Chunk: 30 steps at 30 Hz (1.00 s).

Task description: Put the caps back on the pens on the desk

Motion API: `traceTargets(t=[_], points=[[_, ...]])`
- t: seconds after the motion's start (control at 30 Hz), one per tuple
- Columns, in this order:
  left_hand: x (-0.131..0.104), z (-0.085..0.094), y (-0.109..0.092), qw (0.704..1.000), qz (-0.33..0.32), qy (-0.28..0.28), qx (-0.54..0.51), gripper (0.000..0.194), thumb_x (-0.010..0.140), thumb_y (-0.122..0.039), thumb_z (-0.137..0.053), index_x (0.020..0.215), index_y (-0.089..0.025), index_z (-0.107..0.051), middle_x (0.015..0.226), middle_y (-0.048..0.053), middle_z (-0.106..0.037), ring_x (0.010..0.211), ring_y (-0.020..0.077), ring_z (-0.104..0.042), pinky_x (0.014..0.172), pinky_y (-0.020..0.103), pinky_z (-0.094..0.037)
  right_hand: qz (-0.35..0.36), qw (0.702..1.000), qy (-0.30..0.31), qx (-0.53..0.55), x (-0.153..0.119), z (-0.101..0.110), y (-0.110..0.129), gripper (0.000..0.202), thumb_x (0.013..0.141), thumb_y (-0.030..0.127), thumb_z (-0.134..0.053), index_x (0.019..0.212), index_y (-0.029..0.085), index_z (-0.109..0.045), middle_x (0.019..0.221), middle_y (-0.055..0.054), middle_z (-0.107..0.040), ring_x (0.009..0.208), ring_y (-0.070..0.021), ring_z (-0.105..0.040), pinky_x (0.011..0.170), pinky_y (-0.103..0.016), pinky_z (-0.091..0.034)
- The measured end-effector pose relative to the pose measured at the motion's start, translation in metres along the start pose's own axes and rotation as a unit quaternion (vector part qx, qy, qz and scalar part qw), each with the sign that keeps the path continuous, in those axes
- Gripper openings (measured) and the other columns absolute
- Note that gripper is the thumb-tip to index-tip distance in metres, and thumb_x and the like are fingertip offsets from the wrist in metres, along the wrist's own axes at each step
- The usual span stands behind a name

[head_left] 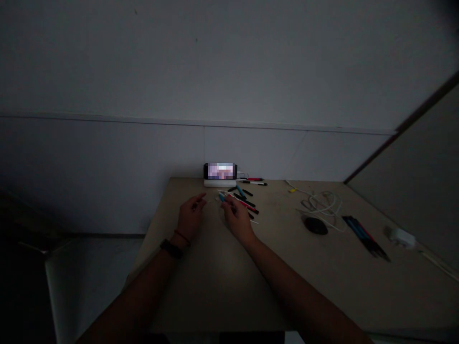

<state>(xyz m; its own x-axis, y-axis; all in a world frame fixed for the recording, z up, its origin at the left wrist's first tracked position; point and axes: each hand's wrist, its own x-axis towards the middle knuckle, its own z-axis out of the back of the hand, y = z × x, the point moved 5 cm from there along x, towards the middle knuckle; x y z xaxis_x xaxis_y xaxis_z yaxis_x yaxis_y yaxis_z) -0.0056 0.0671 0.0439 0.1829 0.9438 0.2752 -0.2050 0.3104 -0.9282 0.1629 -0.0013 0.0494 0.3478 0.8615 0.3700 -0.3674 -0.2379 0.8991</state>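
My left hand (191, 214) hovers over the table with thumb and forefinger nearly together; a small, thin, pale tip shows at the fingers, too dim to name. A black wristband sits on that wrist. My right hand (237, 220) is closed around a blue pen part (222, 197), whose end pokes out past the thumb. Loose pen parts lie just beyond and beside the right hand: a blue barrel (240, 192), black pieces (247, 192), a red barrel (249, 206) and thin white sticks. The fingers hide some of these pieces.
A lit phone (220, 171) leans on a white stand (220, 183) near the wall, with pens (255, 183) beside it. Rightward on the table (211, 286) lie a tangled white cable (328, 205), a black mouse (315, 225), a row of pens (366, 236) and a white plug (402, 237).
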Motion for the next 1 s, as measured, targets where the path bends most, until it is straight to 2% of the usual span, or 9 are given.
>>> traceTargets(t=[0.13, 0.2, 0.33, 0.6, 0.73, 0.87, 1.0], points=[[0.002, 0.004, 0.005, 0.990, 0.077, -0.027, -0.116, 0.046, 0.081, -0.051, -0.070, 0.108, -0.015, -0.076, 0.083, 0.006, -0.074, 0.066, 0.0138, -0.064, 0.061, 0.025, -0.052, -0.059, 0.992, 0.067, 0.087, -0.010, -0.013, 0.003, 0.028, 0.092, 0.045, -0.056, 0.103, 0.020, -0.062, 0.084, -0.004, -0.069, 0.052, -0.0115, -0.057, 0.047, -0.024, -0.044], [0.001, 0.003, 0.004, 0.979, 0.108, -0.023, -0.169, 0.049, 0.075, -0.053, -0.075, 0.105, -0.014, -0.076, 0.092, 0.009, -0.076, 0.072, 0.0150, -0.068, 0.063, 0.025, -0.053, -0.071, 0.987, 0.087, 0.116, -0.015, -0.019, 0.007, 0.027, 0.090, 0.046, -0.058, 0.099, 0.020, -0.060, 0.080, -0.001, -0.066, 0.047, -0.0091, -0.054, 0.042, -0.022, -0.041], [-0.003, -0.001, -0.002, 0.965, 0.144, 0.010, -0.220, 0.055, 0.070, -0.055, -0.081, 0.108, -0.015, -0.075, 0.107, 0.014, -0.077, 0.085, 0.0193, -0.072, 0.070, 0.028, -0.055, -0.099, 0.978, 0.118, 0.138, -0.023, -0.030, 0.010, 0.028, 0.087, 0.047, -0.061, 0.096, 0.021, -0.060, 0.073, 0.002, -0.064, 0.044, -0.0092, -0.054, 0.040, -0.021, -0.042], [-0.004, -0.009, -0.002, 0.962, 0.128, 0.071, -0.229, 0.060, 0.071, -0.057, -0.079, 0.113, -0.014, -0.074, 0.113, 0.016, -0.076, 0.098, 0.0243, -0.072, 0.077, 0.033, -0.058, -0.118, 0.974, 0.108, 0.160, -0.024, -0.032, 0.007, 0.025, 0.084, 0.043, -0.065, 0.096, 0.021, -0.063, 0.071, 0.001, -0.065, 0.046, -0.0103, -0.056, 0.041, -0.022, -0.045], [-0.004, -0.010, -0.005, 0.967, 0.114, 0.090, -0.211, 0.058, 0.073, -0.058, -0.077, 0.112, -0.015, -0.075, 0.110, 0.014, -0.077, 0.096, 0.0250, -0.073, 0.076, 0.034, -0.059, -0.121, 0.972, 0.096, 0.176, -0.024, -0.030, 0.008, 0.030, 0.083, 0.048, -0.066, 0.096, 0.021, -0.062, 0.070, 0.001, -0.065, 0.046, -0.0106, -0.057, 0.041, -0.022, -0.045], [-0.005, -0.008, -0.014, 0.975, 0.074, 0.100, -0.182, 0.047, 0.076, -0.054, -0.076, 0.106, -0.017, -0.079, 0.107, 0.012, -0.078, 0.096, 0.0249, -0.073, 0.076, 0.033, -0.059, -0.130, 0.969, 0.080, 0.193, -0.023, -0.028, 0.009, 0.036, 0.080, 0.053, -0.069, 0.095, 0.021, -0.062, 0.071, 0.001, -0.066, 0.047, -0.0114, -0.057, 0.042, -0.023, -0.047], [-0.006, -0.010, -0.017, 0.977, 0.060, 0.122, -0.165, 0.041, 0.077, -0.049, -0.076, 0.101, -0.016, -0.080, 0.103, 0.011, -0.079, 0.087, 0.0233, -0.073, 0.075, 0.034, -0.060, -0.140, 0.964, 0.077, 0.211, -0.022, -0.030, 0.007, 0.041, 0.080, 0.056, -0.070, 0.100, 0.021, -0.064, 0.075, -0.002, -0.069, 0.052, -0.0132, -0.060, 0.046, -0.025, -0.050]])
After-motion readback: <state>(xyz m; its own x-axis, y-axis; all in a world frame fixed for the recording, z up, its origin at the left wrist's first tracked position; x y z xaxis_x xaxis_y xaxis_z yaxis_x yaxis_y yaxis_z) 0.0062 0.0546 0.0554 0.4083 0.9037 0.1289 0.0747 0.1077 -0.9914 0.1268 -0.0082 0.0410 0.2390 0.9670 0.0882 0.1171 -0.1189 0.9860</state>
